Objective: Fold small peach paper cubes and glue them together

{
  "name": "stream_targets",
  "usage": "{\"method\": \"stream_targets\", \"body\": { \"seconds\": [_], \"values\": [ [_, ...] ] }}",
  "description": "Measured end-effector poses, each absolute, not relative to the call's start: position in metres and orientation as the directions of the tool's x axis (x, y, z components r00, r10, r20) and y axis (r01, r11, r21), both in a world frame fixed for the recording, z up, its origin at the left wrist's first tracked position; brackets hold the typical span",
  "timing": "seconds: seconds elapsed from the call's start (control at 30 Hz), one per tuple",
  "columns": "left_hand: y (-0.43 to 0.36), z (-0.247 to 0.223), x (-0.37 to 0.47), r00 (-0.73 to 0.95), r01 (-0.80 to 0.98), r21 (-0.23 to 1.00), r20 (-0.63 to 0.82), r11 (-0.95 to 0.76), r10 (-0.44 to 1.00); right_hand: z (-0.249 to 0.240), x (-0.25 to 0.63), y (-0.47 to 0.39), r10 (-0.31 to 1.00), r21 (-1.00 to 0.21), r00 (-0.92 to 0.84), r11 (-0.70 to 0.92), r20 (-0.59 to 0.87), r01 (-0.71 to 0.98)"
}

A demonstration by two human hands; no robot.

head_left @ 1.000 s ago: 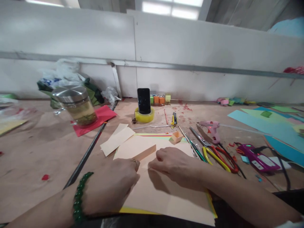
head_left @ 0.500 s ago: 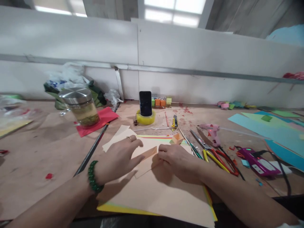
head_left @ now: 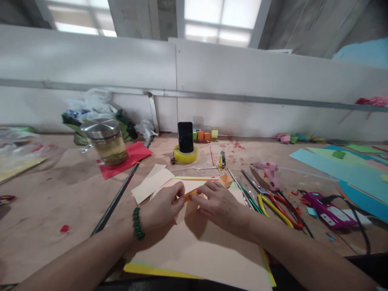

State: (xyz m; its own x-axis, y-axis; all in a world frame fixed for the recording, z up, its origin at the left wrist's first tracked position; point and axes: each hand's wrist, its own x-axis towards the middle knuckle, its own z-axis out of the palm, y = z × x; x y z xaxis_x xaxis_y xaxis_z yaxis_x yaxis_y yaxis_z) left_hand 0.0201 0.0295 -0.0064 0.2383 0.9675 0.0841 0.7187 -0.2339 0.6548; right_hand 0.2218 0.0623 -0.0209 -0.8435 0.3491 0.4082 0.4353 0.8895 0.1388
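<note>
Centrally, ppr [head_left: 190, 195], btwn L grip [head_left: 165, 205] + R grip [head_left: 220, 205]

Paper stack [head_left: 212, 258] at bench [head_left: 54, 198] front.
Scissors [head_left: 255, 182] right; phone [head_left: 185, 137] and tape roll [head_left: 185, 158] behind; jar [head_left: 106, 145] left.

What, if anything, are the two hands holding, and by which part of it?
A small folded peach-orange paper piece: the left hand's fingers at its left end, the right hand's at its right. Exact fingertip contact is partly hidden.
</note>
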Motion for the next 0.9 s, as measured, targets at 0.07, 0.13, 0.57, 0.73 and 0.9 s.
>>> {"method": "stream_targets", "body": {
  "seconds": [0.07,0.13,0.57,0.73,0.9],
  "values": [
    [0.029,-0.008,0.022,0.228,0.690,0.682,0.110,-0.241,0.967,-0.025,0.221,0.063,0.300,0.173,-0.832,0.891,0.467,0.419],
    [0.029,-0.008,0.024,0.208,0.653,0.719,0.131,-0.238,0.969,-0.027,0.221,0.063,0.254,0.202,-0.817,0.891,0.518,0.406],
    [0.035,0.006,0.022,0.090,0.137,0.988,-0.083,0.070,0.993,-0.030,0.232,0.072,0.237,0.077,-0.694,0.918,0.680,0.389],
    [0.036,0.007,0.022,0.160,0.051,0.996,-0.076,0.068,0.984,-0.024,0.236,0.079,0.286,-0.076,-0.585,0.931,0.759,0.358],
    [0.034,0.008,0.023,0.260,-0.013,1.000,-0.013,0.017,0.966,-0.021,0.237,0.078,0.295,-0.115,-0.576,0.937,0.763,0.329]
  ]
}}
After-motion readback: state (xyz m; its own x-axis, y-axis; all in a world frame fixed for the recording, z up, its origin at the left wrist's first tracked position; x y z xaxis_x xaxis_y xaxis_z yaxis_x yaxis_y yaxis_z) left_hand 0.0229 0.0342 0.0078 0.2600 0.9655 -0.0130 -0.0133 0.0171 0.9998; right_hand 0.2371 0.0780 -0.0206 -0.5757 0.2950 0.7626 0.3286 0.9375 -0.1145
